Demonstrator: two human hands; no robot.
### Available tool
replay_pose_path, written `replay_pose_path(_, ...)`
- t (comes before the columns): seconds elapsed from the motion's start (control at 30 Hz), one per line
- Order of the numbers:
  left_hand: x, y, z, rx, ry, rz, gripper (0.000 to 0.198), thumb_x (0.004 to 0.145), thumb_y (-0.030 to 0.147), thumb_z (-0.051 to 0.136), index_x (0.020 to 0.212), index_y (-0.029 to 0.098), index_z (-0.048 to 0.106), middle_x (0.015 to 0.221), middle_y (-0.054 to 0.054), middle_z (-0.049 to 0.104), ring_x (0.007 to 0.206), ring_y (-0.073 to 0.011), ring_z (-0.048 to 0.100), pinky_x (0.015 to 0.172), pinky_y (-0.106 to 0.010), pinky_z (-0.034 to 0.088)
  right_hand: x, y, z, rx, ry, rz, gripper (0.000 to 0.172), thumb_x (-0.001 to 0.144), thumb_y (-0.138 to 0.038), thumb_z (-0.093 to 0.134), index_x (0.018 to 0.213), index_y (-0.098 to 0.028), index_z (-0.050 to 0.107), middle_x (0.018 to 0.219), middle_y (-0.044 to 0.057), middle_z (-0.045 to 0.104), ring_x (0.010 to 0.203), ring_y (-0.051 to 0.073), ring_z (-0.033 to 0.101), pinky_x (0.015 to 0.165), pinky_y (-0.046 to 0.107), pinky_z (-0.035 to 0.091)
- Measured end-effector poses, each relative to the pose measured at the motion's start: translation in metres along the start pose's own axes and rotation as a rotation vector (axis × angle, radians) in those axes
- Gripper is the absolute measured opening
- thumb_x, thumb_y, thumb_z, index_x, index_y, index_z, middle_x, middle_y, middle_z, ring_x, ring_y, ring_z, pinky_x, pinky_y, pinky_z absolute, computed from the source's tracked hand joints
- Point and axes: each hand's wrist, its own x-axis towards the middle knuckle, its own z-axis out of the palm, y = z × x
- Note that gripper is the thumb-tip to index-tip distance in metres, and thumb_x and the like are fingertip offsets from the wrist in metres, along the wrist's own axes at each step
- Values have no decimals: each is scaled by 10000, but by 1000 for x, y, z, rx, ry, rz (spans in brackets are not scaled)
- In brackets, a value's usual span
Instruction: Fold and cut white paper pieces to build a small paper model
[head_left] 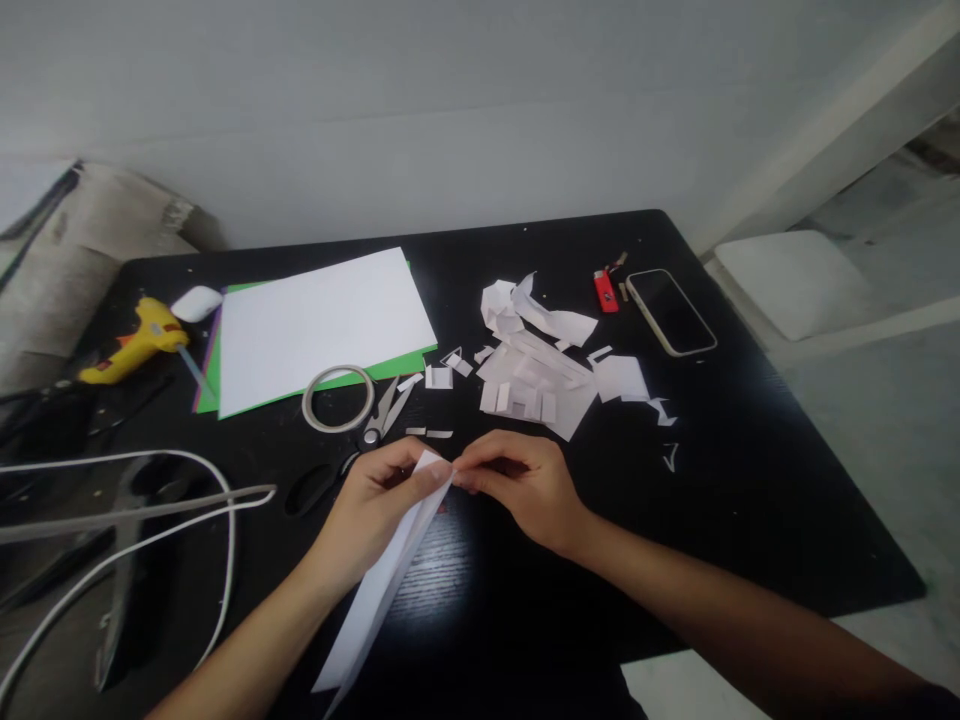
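Note:
A long folded strip of white paper (pixel 390 580) slants from the near edge of the black table up to my hands. My left hand (pixel 386 490) grips its upper end, thumb on top. The fingertips of my right hand (pixel 525 480) are pinched at the same end, on its right corner. Just beyond my left hand lie black-handled scissors (pixel 379 420) with blades apart, and a roll of tape (pixel 307 400). Past my right hand, folded paper pieces (pixel 529 400) and crumpled scraps (pixel 562 325) are heaped.
White sheets (pixel 322 330) lie on green paper (pixel 420 360) at the back left. A yellow glue gun (pixel 139 345) and a white mouse-like object (pixel 196 303) sit left of them. A white cable (pixel 229 560) loops at the left. A red lighter (pixel 605 291) and a phone (pixel 671 312) lie back right.

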Motion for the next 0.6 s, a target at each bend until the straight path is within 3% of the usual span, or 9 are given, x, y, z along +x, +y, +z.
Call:
replay_pose_path(0.23,1,-1,0,11,14,20,302,887,439,787,759,169,747,709,-16,685,694,-146,580,685,-249,453,-1,0,1,47,-6,58,121,818,-302,885,847,-213,808,797,14,766,697,156,706,688,293,601)
replay_pose_path(0.4,1,-1,2,12,13,27,293,883,419,792,744,166,745,717,-18,694,699,-149,593,689,-252,459,-2,-4,0,108,-115,182,203,895,-365,789,867,-176,719,684,-3,696,585,131,654,570,261,558)
replay_pose_path(0.6,-1,0,6,14,-21,38,262,907,396,768,763,178,744,721,-3,693,689,-139,589,671,-237,451,-1,-1,1,78,-138,204,141,872,-275,748,809,-186,658,641,-27,650,547,118,607,551,248,509)
